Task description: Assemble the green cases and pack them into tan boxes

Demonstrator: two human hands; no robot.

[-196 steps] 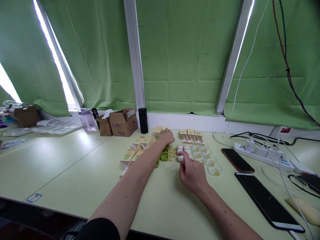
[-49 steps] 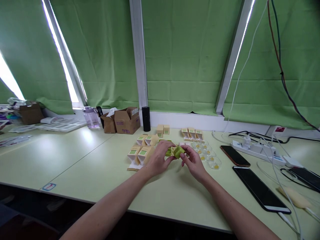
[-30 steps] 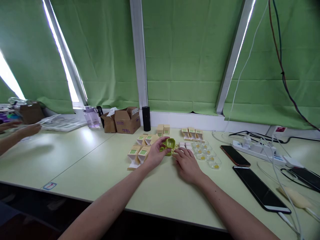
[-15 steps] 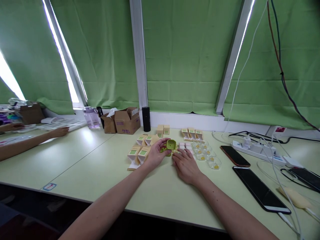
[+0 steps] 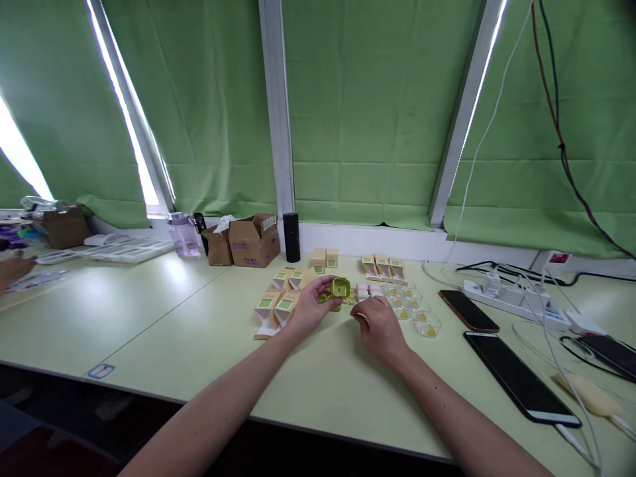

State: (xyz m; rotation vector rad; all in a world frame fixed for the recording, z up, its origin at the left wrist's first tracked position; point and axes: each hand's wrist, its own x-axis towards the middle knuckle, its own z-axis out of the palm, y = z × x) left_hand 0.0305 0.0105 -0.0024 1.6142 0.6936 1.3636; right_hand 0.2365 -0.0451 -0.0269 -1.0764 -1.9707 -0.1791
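My left hand (image 5: 314, 308) is closed on a small square green container (image 5: 341, 287), its hollow side facing me. More green shows just below it, partly behind the fingers. To the right, my right hand (image 5: 380, 326) hovers low over the table with thumb and forefinger pinched together; whatever may be between them is too small to make out. Small yellowish pieces (image 5: 352, 298) lie between the two hands. Pale pink-and-white blocks (image 5: 368, 291) sit just beyond the right hand. Beside them stand several clear cups with yellow centres (image 5: 415, 305).
Open cardboard packages with green windows (image 5: 275, 305) lie left of my left hand; more boxes (image 5: 382, 267) stand behind. At right are two phones (image 5: 519, 374), a power strip (image 5: 517, 301) and cables. A black cylinder (image 5: 291, 237) and cartons (image 5: 254, 242) line the back. Another person's hand (image 5: 14, 268) is at far left.
My right hand has drawn back slightly right, away from the small yellowish pieces, its fingers now pinched. My left hand keeps the green container in place. The other person's arm has pulled back leftward.
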